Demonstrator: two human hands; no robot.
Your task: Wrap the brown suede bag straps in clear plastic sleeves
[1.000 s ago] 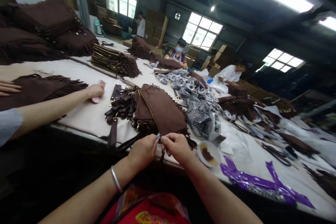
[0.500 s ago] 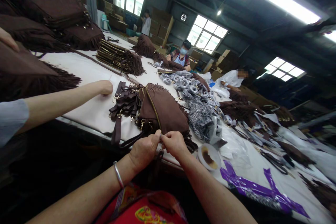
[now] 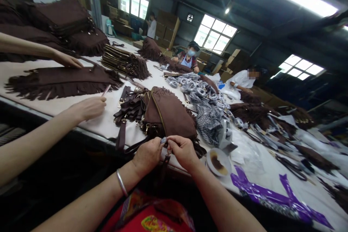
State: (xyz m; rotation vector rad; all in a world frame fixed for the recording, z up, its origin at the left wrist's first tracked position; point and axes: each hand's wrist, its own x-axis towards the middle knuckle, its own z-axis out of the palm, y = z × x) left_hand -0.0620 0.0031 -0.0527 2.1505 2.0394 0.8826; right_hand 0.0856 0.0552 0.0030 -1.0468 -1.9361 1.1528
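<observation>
My left hand, with a silver bangle at the wrist, is closed in a pinch on a small greyish wrapped piece. Against it, fingertip to fingertip, my right hand pinches the metal clasp of a dark brown strap, which hangs below the fingers at the table edge. What exactly lies between the fingertips is partly hidden. Just beyond both hands rests a brown fringed bag with a gold zip. Left of that bag lies a heap of brown straps with gold clips.
At left, a co-worker's hand holds a thin pink stick; another hand touches a fringed brown bag. Stacked bags, grey-wrapped rings, a white tub and purple plastic are around. Other people work farther back.
The greyish piece now shows between my hands, and the clasp hangs clearer under my right fingers. At left, the co-worker's bag now lies flat nearer, and a pink stick shows in the hand.
</observation>
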